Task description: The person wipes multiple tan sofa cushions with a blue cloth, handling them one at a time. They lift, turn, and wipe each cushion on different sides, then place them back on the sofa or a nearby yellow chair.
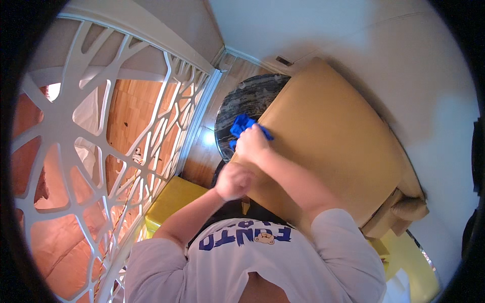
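My right hand (252,143) grips a bunched blue cloth (241,124) at the left edge of a tan leather-like upholstered seat (329,140). Part of the cloth hangs out past my fingers on both sides, over the seat edge and the table behind. Closer to my body, my left hand (234,182) is beside the same edge, with its fingers curled and blurred. Whether it touches the upholstery or holds anything is unclear. Beyond the cloth stands a round black marble-patterned table (242,94), partly covered by the seat.
A white cut-out lattice partition (113,98) rises along my left. Between it and me sits a yellow upholstered seat (174,199). A pale wall (416,75) borders the tan seat at the far side and right. Wooden floor (199,163) shows beside the table.
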Available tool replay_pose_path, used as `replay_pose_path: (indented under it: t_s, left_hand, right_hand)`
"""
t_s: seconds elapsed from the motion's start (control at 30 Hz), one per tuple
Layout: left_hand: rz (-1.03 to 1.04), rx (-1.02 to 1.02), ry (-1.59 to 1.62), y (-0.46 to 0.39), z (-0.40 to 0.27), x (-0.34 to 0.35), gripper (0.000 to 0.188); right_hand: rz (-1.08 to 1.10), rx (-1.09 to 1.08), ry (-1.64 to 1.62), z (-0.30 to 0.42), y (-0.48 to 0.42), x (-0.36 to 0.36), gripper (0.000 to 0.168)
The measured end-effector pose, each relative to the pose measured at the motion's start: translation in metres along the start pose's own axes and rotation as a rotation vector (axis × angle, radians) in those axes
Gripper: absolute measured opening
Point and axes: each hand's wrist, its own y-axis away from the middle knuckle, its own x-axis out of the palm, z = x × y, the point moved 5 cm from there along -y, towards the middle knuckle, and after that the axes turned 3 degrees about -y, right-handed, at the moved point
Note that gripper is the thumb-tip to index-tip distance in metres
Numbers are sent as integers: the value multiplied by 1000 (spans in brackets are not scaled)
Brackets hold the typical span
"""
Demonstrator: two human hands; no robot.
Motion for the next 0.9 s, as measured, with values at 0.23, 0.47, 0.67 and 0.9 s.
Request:
replay_pose_path:
  t_s: [0.23,0.47,0.67,0.9]
  left_hand:
    - [-43,-668,-172,23,67,-39,22]
    - [326,-983,100,15,75,37,82]
    - [281,-1411,638,18,86,39,81]
    - [325,-1432,995,24,144,78,78]
  right_hand:
    - [12,-144,-113,124,26,81,27]
    - [140,-319,-473,101,117,49,34]
    - [-591,1115,-863,-45,291,32,25]
    - [-891,1716,-209,-65,506,112,53]
